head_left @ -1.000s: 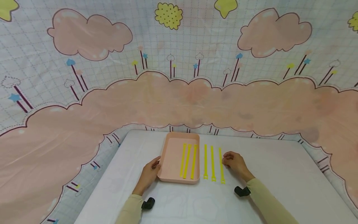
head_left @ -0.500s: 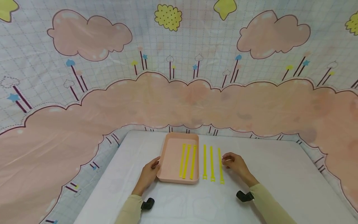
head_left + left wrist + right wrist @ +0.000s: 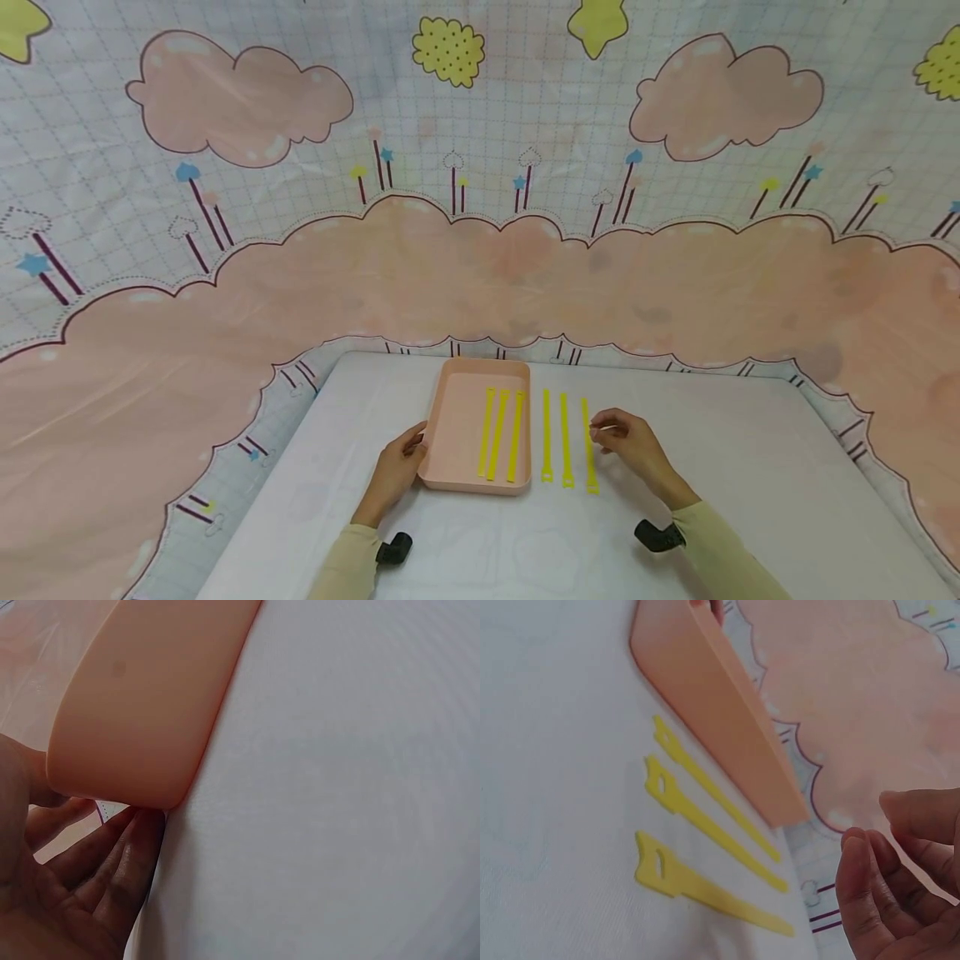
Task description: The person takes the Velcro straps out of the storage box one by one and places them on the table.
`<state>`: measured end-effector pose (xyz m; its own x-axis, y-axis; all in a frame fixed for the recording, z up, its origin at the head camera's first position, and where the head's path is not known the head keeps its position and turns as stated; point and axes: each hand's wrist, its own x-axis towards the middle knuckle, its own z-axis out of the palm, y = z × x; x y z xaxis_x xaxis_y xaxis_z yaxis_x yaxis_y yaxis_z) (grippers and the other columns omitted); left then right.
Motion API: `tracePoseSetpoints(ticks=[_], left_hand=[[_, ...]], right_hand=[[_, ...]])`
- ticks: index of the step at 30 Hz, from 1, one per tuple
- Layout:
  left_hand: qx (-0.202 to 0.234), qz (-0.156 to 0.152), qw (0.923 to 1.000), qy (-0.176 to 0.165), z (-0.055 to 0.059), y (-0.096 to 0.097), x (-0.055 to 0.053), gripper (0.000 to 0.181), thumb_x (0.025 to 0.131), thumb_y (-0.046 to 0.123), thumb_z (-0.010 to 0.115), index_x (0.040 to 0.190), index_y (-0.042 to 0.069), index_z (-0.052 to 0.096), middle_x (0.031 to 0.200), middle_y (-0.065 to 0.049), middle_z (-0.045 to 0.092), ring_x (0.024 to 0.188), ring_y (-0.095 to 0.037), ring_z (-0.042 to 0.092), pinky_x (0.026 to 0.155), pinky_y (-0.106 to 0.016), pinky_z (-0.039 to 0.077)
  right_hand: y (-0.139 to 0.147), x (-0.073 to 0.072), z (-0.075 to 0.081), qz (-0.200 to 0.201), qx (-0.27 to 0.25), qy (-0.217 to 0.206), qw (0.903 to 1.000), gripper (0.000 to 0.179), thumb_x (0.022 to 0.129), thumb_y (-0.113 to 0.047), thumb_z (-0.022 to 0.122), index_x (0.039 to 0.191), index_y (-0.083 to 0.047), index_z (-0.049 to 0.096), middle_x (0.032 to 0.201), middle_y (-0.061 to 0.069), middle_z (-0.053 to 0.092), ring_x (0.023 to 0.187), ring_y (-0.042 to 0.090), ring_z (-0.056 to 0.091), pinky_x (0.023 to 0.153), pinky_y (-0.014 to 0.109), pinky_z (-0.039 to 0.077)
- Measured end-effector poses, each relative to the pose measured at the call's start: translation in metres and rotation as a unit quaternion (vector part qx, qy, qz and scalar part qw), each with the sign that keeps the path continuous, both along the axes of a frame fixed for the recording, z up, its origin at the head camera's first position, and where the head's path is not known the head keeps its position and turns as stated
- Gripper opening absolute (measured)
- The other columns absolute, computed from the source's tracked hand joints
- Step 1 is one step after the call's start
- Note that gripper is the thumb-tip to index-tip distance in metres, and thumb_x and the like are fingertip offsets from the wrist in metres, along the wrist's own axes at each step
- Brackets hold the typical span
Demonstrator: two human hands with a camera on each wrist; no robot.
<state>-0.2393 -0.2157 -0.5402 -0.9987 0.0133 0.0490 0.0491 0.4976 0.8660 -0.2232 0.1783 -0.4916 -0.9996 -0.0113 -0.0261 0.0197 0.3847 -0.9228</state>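
Note:
My left hand (image 3: 393,471) holds the left side of a shallow peach tray (image 3: 453,450), fingers at its rim and outer wall (image 3: 142,712). Inside the tray lie three yellow hook-and-loop cable ties (image 3: 497,433), side by side near its right wall. Three more lie on the table just right of the tray: a left tie (image 3: 547,437), a middle tie (image 3: 566,442) and a right tie (image 3: 588,454), slotted heads toward me. My right hand (image 3: 630,437) hovers beside the right tie, fingers loosely curled; in the right wrist view, nothing shows between thumb and fingertips.
The white table (image 3: 720,467) extends to both sides and in front of the tray. A cloud-patterned cloth (image 3: 480,275) hangs behind and around it. A black wrist camera (image 3: 658,536) sits at the right sleeve, and another black camera (image 3: 395,548) at the left.
The head view shifts slightly, so the whole scene drifts a little left and down. Both hands stay almost where they were; the tray and ties keep their places.

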Motion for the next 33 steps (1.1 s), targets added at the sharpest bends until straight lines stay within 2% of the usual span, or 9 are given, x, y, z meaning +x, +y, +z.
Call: tracePoseSetpoints(ticks=[8,12,15,20,24,28,33], left_hand=[[0.002,-0.001,1.0000,-0.002,0.000,-0.001,0.002,0.044,0.098,0.012,0.057,0.142,0.011,0.053,0.131,-0.020,0.063,0.118,-0.034,0.062,0.099,-0.048,0.051],[0.001,-0.002,1.0000,0.003,0.000,-0.001,0.002,0.043,0.098,0.011,0.056,0.142,0.010,0.053,0.130,-0.022,0.063,0.117,-0.034,0.062,0.099,-0.048,0.051],[0.000,-0.001,1.0000,0.004,0.001,-0.001,0.003,0.043,0.098,0.011,0.056,0.142,0.010,0.053,0.129,-0.021,0.063,0.117,-0.033,0.062,0.099,-0.048,0.051],[-0.003,0.001,1.0000,0.008,0.001,-0.001,0.003,0.043,0.098,0.011,0.056,0.141,0.009,0.054,0.128,-0.021,0.064,0.116,-0.033,0.063,0.098,-0.047,0.051],[-0.001,0.002,1.0000,0.004,0.001,-0.001,0.001,0.043,0.098,0.011,0.056,0.141,0.009,0.054,0.129,-0.021,0.064,0.117,-0.033,0.063,0.099,-0.047,0.051],[0.001,0.001,1.0000,0.001,0.001,0.000,0.002,0.043,0.098,0.011,0.056,0.141,0.009,0.054,0.129,-0.022,0.063,0.117,-0.033,0.062,0.100,-0.047,0.051],[0.001,0.002,1.0000,0.001,0.003,0.000,0.002,0.043,0.098,0.010,0.056,0.141,0.009,0.054,0.129,-0.022,0.063,0.117,-0.033,0.062,0.099,-0.047,0.051]], right_hand=[[-0.009,0.004,0.007,0.007,-0.012,0.005,0.9999,0.023,0.092,-0.011,0.068,0.112,-0.002,0.063,0.112,0.016,0.067,0.098,0.031,0.067,0.074,0.028,0.058],[-0.014,0.007,0.010,0.018,-0.019,0.012,0.9996,0.026,0.091,-0.014,0.070,0.113,-0.001,0.063,0.113,0.016,0.066,0.095,0.025,0.067,0.073,0.026,0.058],[-0.018,0.009,0.012,0.028,-0.026,0.020,0.9991,0.027,0.091,-0.013,0.069,0.114,0.000,0.063,0.113,0.017,0.066,0.094,0.025,0.067,0.074,0.028,0.058],[-0.028,0.010,0.014,0.034,-0.034,0.022,0.9986,0.024,0.090,-0.011,0.070,0.111,-0.001,0.064,0.111,0.016,0.066,0.094,0.030,0.066,0.073,0.027,0.057],[-0.037,0.009,0.014,0.044,-0.037,0.023,0.9981,0.022,0.090,-0.010,0.070,0.110,-0.002,0.064,0.109,0.016,0.066,0.092,0.025,0.066,0.072,0.025,0.057],[-0.044,0.008,0.013,0.054,-0.040,0.027,0.9974,0.024,0.090,-0.011,0.070,0.111,0.000,0.064,0.109,0.015,0.066,0.090,0.017,0.066,0.073,0.029,0.058],[-0.053,0.006,0.011,0.069,-0.042,0.032,0.9962,0.023,0.091,-0.012,0.070,0.110,-0.002,0.064,0.108,0.015,0.066,0.090,0.018,0.065,0.074,0.034,0.058]])
